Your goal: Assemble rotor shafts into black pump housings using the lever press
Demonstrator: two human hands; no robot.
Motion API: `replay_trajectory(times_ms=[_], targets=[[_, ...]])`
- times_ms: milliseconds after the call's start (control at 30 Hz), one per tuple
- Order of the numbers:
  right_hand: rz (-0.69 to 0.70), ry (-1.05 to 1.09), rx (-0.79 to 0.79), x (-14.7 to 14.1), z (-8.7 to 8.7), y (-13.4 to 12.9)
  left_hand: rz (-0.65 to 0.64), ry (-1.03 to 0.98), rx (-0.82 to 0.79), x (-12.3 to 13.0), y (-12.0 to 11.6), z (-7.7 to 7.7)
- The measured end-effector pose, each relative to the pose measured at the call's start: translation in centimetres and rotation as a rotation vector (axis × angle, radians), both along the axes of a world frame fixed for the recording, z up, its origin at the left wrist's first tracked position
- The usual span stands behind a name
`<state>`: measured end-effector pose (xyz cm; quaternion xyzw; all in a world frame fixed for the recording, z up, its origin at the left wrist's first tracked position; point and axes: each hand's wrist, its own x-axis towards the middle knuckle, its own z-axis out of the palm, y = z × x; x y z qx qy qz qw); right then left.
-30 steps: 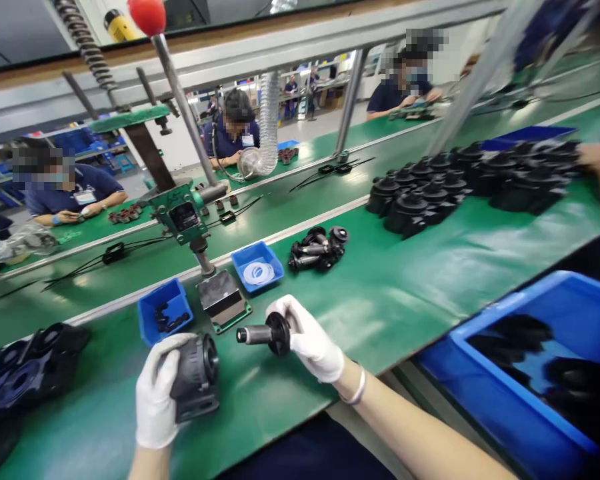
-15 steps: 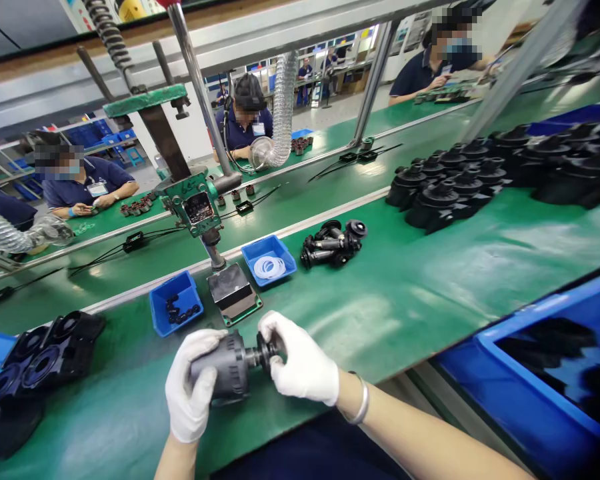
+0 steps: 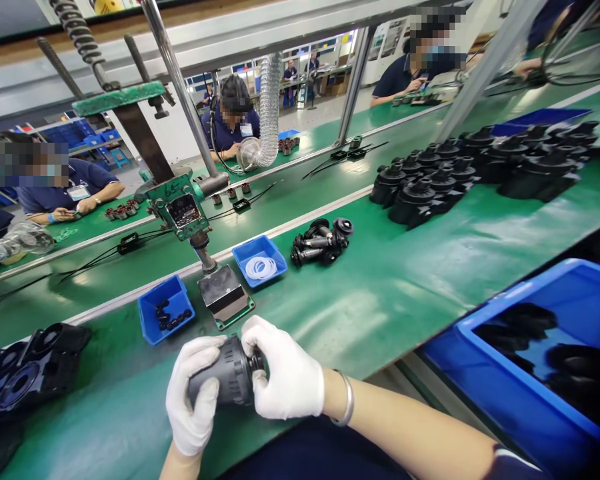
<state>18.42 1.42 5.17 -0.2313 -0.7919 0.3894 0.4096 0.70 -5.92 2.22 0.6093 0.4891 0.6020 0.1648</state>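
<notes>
My left hand (image 3: 194, 393), in a white glove, is wrapped round a dark grey cylindrical housing (image 3: 225, 375) lying on its side above the green table. At its right end, my gloved right hand (image 3: 285, 373) grips a black shaft part (image 3: 256, 363), whose inner end is inside or against the housing; the fingers partly hide it. Just beyond my hands stands a press with a metal block (image 3: 221, 290) on its base. A blue tray of small black parts (image 3: 167, 310) is left of the block, and a blue tray of white rings (image 3: 260, 261) is right of it.
Black shaft assemblies (image 3: 321, 243) lie beyond the ring tray. Rows of black housings (image 3: 425, 180) stand at the right, and black frames (image 3: 25, 377) at the left. A large blue bin (image 3: 510, 360) is at the lower right. Several people sit across the line.
My right hand has moved left, closer to the housing, and the shaft length showing between them has shrunk. The view has shifted somewhat to the right.
</notes>
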Motion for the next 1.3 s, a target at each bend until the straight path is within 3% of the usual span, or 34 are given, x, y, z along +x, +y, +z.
replay_trajectory(times_ms=[167,300,433,533,700,767,833,967,1167,1300], targets=[[0.013,-0.071,0.061,0.0,0.3,0.3,0.044,-0.014,0.012,0.4,0.1,-0.1],[-0.001,-0.198,0.065,-0.2,1.5,0.5,0.039,-0.09,0.0,0.5,0.9,0.0],[-0.152,-0.326,0.053,-1.1,2.4,0.2,0.046,-0.345,-0.296,1.4,3.0,-1.0],[-0.174,-0.507,0.031,-1.7,1.4,0.3,0.057,-0.46,-0.51,1.8,4.8,-2.7],[-0.076,-0.592,0.055,-1.4,-1.4,1.2,0.068,-0.476,-0.555,0.5,5.3,-4.4],[-0.052,-0.509,0.129,-0.9,-2.2,1.9,0.029,-0.497,-0.536,-0.1,4.6,-4.5],[0.031,-0.372,0.118,-0.6,-3.0,2.7,-0.098,-0.507,-0.495,-0.2,3.8,-4.6],[0.174,-0.163,-0.134,-0.4,-4.9,3.0,-0.334,-0.396,-0.439,0.8,2.7,-4.6],[-0.04,-0.185,-0.194,-1.1,-5.8,0.6,-0.302,-0.184,-0.509,1.9,1.7,-4.2],[0.017,-0.195,-0.169,-1.2,-5.4,1.1,-0.264,-0.069,-0.478,1.7,1.7,-3.6]])
